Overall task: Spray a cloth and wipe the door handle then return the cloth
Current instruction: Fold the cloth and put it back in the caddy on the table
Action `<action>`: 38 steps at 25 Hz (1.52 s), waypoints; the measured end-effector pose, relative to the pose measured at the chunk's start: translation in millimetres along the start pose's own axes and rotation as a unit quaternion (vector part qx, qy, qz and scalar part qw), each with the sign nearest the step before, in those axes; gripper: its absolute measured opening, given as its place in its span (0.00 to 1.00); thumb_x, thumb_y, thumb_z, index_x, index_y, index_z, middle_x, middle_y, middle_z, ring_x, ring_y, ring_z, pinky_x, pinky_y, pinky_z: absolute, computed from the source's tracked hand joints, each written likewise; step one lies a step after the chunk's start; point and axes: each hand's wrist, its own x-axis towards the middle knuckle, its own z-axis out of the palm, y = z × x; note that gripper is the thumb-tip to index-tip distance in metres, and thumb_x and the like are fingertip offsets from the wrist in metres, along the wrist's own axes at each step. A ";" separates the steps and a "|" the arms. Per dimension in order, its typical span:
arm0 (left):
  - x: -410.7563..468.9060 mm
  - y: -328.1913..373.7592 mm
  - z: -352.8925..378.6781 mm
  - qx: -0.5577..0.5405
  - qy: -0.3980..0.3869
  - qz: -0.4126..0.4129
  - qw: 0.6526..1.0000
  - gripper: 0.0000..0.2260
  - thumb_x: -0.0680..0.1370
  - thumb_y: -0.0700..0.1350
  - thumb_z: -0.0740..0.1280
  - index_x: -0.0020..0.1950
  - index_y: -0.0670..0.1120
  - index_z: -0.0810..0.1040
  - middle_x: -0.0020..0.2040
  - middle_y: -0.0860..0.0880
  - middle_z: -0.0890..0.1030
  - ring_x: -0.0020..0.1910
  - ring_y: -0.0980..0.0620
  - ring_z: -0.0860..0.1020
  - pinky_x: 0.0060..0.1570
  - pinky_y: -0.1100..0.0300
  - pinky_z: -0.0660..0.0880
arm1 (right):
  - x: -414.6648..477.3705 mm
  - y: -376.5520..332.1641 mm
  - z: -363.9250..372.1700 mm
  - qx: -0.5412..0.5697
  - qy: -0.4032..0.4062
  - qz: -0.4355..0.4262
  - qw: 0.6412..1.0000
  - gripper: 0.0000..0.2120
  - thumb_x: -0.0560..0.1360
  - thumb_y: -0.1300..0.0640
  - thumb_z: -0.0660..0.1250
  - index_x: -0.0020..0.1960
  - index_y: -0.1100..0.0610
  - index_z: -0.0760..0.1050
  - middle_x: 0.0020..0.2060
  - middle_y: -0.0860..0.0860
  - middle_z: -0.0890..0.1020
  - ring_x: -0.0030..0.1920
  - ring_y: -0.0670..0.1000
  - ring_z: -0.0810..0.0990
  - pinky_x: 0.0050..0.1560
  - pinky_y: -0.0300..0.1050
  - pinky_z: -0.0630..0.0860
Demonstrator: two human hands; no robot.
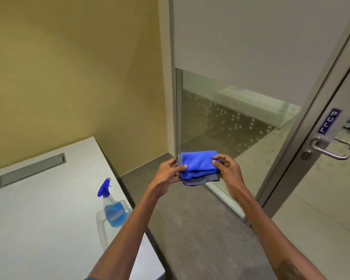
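A: While the person is standing beside the desk (49, 209), what are the hands doing?

B: The left hand (168, 172) and right hand (226, 168) are each pinching one end of the folded blue cloth (198, 165), holding it in the air above the floor.

A: Where are the other items sitting?

B: The spray bottle (111, 209) is standing at the desk's edge; the door handle (327, 150) is projecting from the glass door on the right, under a "PULL" label (329, 121).

The cloth (198, 165) is blue on top with a grey layer showing beneath its near edge, folded into a thick rectangle and held in the air at the scene's centre, pinched at its left and right ends. The door handle (329, 149) is a silver metal lever, horizontal, on the glass door at far right. The spray bottle (112, 209), clear with blue liquid and a blue trigger head, stands upright at the bench's right edge, near left.
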 end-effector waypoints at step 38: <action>-101.8 -181.8 -232.7 0.166 0.469 -0.108 0.860 0.19 0.82 0.34 0.67 0.74 0.37 0.73 0.72 0.40 0.78 0.71 0.41 0.77 0.71 0.49 0.73 | -53.1 207.1 301.7 -0.382 -0.304 0.103 0.867 0.11 0.77 0.69 0.69 0.59 0.65 0.83 0.59 0.59 0.84 0.60 0.57 0.82 0.51 0.30 0.70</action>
